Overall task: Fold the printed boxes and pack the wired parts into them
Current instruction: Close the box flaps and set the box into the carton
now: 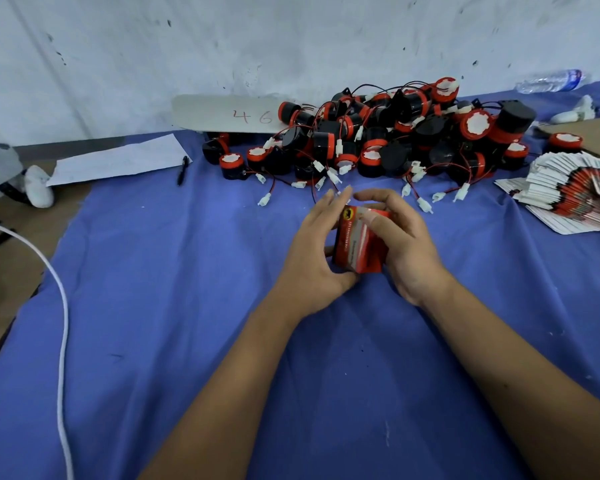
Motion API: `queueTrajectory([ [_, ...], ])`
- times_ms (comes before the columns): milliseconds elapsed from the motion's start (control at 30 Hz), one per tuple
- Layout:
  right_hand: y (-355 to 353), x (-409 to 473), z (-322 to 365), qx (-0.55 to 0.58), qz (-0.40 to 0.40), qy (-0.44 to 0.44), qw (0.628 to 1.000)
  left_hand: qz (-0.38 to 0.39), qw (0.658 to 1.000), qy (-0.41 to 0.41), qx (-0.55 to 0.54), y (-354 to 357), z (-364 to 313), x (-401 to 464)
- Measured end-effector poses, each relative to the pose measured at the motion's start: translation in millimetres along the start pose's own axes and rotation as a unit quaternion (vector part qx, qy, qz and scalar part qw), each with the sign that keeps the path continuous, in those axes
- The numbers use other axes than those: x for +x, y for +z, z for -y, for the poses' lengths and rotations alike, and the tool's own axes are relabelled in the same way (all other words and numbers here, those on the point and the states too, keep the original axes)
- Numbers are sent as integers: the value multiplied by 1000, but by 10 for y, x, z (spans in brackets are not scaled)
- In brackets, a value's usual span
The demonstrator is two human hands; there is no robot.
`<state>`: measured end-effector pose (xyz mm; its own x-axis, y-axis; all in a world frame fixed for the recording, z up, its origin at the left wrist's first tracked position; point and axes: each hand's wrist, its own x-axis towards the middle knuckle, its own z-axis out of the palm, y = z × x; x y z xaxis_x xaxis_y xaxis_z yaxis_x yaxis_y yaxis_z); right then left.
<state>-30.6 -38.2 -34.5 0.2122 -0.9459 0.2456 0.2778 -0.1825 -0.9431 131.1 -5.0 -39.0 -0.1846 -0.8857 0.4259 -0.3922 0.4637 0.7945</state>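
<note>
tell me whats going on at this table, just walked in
A person is packing parts at a table covered with a blue cloth. Both hands, left and right, grip a small red printed cardboard box above the cloth, apparently folding or closing it. Behind them lies a heap of black and red round parts with red and black wires and white plugs, waiting to be boxed. A fanned stack of flat unfolded boxes sits at the right.

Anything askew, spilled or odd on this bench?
Nothing damaged. The wired parts lie in a tangled heap, the flat boxes have slumped into a fan, and a water bottle lies on its side by the wall.
</note>
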Motion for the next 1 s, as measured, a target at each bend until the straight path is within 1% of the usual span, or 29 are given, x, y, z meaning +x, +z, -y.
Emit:
queueTrajectory([
  [67, -6, -7, 10, -18, -10, -4, 1000, 6, 1000, -9, -11, 3, 1, -18],
  [200, -9, -18, 24, -47, 20, -16, 999, -23, 999, 9, 28, 21, -13, -31],
  [333, -13, -13, 8, -108, 36, -29, 993, -35, 999, 22, 7, 17, -54, -40],
  [533, -90, -20, 42, -140, 67, -15, 988, -12, 1000, 4, -18, 20, -92, -44],
  [733, -70, -21, 35, -205, 60, -36, 976, 0, 1000, 13, 23, 26, -81, -40],
  [867, -54, -49, 11, -201, 53, -40, 977, 15, 999, 20, 35, -4, -75, -23],
  [933, 6, -52, 4, -178, 29, -53, 982, 11, 1000, 9, 13, -18, -78, -14],
  [1000, 68, -52, 10, -125, -2, -68, 990, -12, 999, -7, -33, -35, -54, -6],
])
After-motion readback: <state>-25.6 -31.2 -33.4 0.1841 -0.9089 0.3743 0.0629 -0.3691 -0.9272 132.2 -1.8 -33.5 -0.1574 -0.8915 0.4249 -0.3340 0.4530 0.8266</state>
